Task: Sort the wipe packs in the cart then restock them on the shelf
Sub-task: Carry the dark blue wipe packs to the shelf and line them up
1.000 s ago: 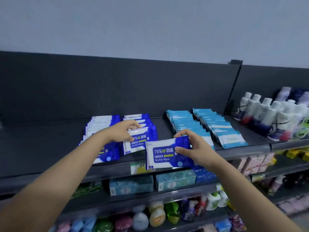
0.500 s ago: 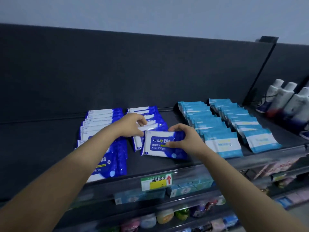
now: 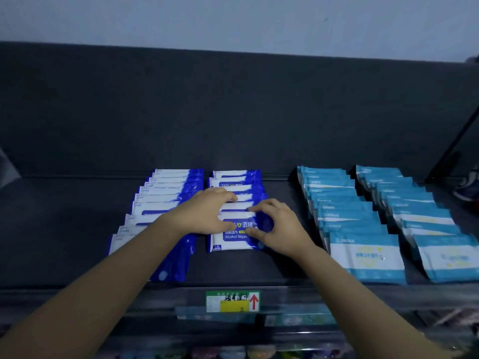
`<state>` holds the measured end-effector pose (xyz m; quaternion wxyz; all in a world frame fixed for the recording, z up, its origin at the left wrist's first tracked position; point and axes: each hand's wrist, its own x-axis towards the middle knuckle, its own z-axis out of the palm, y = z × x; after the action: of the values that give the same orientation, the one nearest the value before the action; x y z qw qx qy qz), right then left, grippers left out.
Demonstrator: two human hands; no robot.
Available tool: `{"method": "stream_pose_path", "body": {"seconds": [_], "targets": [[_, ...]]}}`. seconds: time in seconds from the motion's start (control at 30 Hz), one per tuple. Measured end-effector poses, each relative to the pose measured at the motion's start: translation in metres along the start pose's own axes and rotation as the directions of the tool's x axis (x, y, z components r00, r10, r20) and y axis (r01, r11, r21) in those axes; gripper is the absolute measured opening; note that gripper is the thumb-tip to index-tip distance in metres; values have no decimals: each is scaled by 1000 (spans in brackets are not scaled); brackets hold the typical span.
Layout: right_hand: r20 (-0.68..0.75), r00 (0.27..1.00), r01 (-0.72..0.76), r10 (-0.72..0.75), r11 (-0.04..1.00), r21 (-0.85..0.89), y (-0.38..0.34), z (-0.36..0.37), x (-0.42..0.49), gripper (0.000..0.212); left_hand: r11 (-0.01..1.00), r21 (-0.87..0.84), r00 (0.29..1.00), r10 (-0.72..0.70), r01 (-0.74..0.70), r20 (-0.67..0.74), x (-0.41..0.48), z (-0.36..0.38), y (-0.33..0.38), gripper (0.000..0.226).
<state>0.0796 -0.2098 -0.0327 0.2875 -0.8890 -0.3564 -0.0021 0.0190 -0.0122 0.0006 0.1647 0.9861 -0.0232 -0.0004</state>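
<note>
1. Shelf (image 3: pixel 64 229): open room left of stock, narrow strip at front lip.
2. I count 2 dark-blue rows, outer row (image 3: pixel 166 200) and inner row (image 3: pixel 238 181), plus 2 light-blue rows (image 3: pixel 337 203).
3. L hand (image 3: pixel 207 212) curls over inner row; R hand (image 3: pixel 278 228) pinches front pack (image 3: pixel 233 240), mid-shelf.

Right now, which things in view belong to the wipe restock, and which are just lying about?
Job:
- front pack, held by left hand and right hand
- its blue row
- second blue row, to the left
- shelf

Lying about:
- teal rows, maybe wipes too, untouched
- price tag
- lower-shelf goods, blurred
</note>
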Motion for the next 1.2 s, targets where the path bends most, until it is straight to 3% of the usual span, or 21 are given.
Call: {"method": "stream_pose_path", "body": {"seconds": [0.13, 0.23, 0.33, 0.43, 0.57, 0.73, 0.87, 0.97, 1.2], "targets": [[23, 999, 50, -47, 982, -185, -6, 1, -9, 61, 974, 221, 998, 55, -45, -39, -16, 7, 19, 62], [-88, 995, 20, -47, 957, -290, -15, -3, -28, 63, 939, 336, 993, 101, -75, -59, -26, 8, 31, 63], [-240, 969, -35, -55, 934, -357, -23, -9, -60, 57, 936, 323, 972, 193, -140, -137, -33, 3, 52, 52], [-352, 936, -161, 16, 908, -387, -25, -19, -107, 50, 920, 285, 925, 328, -267, -192, -34, 4, 88, 59], [-484, 853, -429, 198, 793, -432, -20, -40, -194, 51, 805, 381, 828, 540, -455, -152, -35, 25, 156, 59], [-633, 604, -775, 484, 541, -326, -8, -74, -331, 58, 642, 395, 682, 730, -657, -52, -65, 72, 268, 45], [-593, 337, -940, 731, 292, -175, -5, -85, -446, 60, 541, 358, 589, 808, -761, 32, -110, 116, 354, 45], [-545, 144, -988, 826, 149, -35, -2, -81, -527, 57, 471, 338, 524, 848, -815, 81, -142, 155, 411, 47], [-373, -160, -983, 914, -113, 145, 36, -52, -667, 57, 323, 313, 406, 878, -893, 254, -182, 266, 515, 46]]}}
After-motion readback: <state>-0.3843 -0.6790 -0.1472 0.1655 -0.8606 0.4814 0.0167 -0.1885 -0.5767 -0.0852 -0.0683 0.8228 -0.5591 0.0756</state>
